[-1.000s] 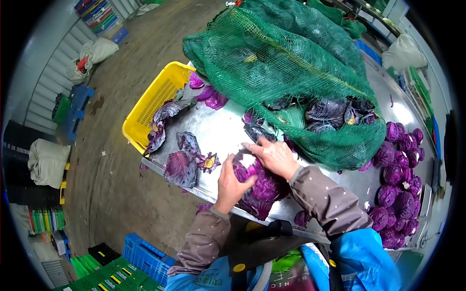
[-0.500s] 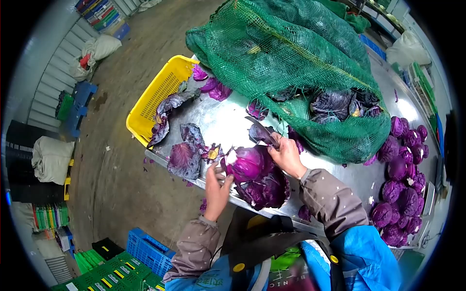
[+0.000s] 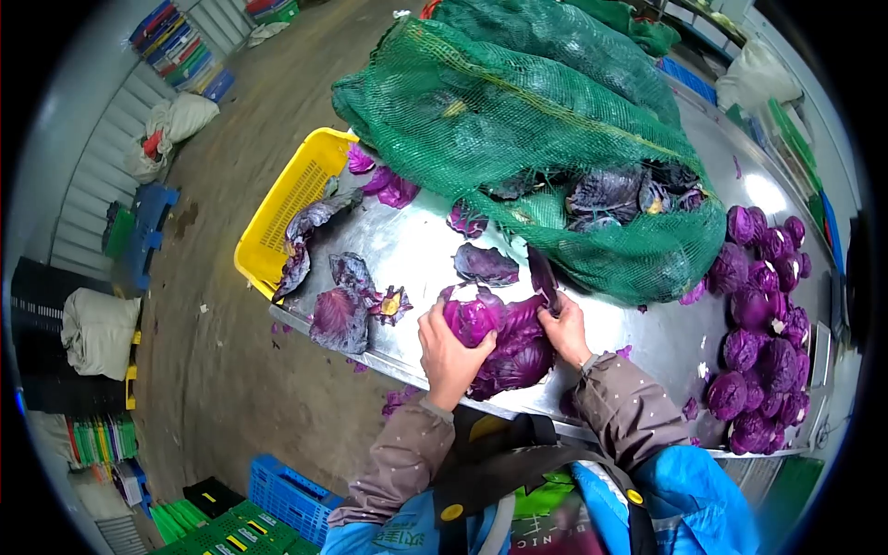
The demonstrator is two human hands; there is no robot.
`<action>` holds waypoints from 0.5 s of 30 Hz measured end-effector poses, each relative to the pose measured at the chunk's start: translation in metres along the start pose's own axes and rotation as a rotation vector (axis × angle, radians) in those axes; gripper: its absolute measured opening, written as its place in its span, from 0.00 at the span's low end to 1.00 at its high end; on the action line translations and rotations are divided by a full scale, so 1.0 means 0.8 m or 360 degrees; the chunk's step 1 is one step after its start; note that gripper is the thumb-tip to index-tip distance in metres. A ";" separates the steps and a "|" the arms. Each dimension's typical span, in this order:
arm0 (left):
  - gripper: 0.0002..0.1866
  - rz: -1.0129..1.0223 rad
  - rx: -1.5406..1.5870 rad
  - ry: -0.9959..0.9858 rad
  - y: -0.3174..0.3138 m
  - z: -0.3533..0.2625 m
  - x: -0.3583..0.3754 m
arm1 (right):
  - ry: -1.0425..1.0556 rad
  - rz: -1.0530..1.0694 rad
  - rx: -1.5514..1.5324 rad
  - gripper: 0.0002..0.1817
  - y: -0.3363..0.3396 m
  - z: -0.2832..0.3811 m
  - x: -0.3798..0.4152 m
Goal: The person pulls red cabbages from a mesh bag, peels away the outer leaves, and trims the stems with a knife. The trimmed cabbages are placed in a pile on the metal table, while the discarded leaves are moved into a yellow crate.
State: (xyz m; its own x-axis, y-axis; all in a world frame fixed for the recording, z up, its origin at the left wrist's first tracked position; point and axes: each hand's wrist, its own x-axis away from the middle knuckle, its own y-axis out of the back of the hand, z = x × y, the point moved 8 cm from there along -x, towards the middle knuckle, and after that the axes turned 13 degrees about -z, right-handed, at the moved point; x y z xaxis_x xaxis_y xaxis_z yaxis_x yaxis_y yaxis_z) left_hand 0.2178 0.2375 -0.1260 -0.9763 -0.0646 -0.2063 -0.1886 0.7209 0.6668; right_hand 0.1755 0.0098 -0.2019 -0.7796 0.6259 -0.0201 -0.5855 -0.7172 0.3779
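My left hand (image 3: 448, 359) is closed around the side of a red cabbage (image 3: 473, 317), its thumb across the front and a pale cut spot on the cabbage's top. In my right hand (image 3: 565, 333) is a knife (image 3: 541, 275), its dark blade pointing up and away from me. The right fingers are right at the edge of large peeled purple leaves (image 3: 521, 356), which lie against the cabbage near the table's front edge. Just beyond the cabbage lies a loose dark leaf (image 3: 487, 265).
Green mesh sacks (image 3: 546, 139) of cabbages cover the far side of the metal table (image 3: 638, 370). Trimmed cabbages (image 3: 760, 333) are piled at the right. Discarded leaves (image 3: 339, 319) lie left, near a yellow crate (image 3: 296, 190). A blue crate (image 3: 291, 495) stands below on the floor.
My right hand has moved down and nearer me with the knife, whose blade now points more upright. My left hand has come further round the cabbage, and the leaves beside it have shifted.
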 end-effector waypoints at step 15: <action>0.48 0.0040 0.0297 -0.0289 0.018 0.007 0.036 | 0.0866 0.0634 0.0593 0.24 -0.010 0.160 0.029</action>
State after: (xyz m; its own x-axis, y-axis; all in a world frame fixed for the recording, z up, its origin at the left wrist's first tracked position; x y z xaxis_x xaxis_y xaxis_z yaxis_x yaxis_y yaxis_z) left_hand 0.1876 0.2497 -0.1263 -0.9424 0.0675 -0.3276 -0.1254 0.8366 0.5332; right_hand 0.1906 0.0689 -0.0868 -0.9718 0.0339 -0.2334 -0.1995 -0.6460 0.7368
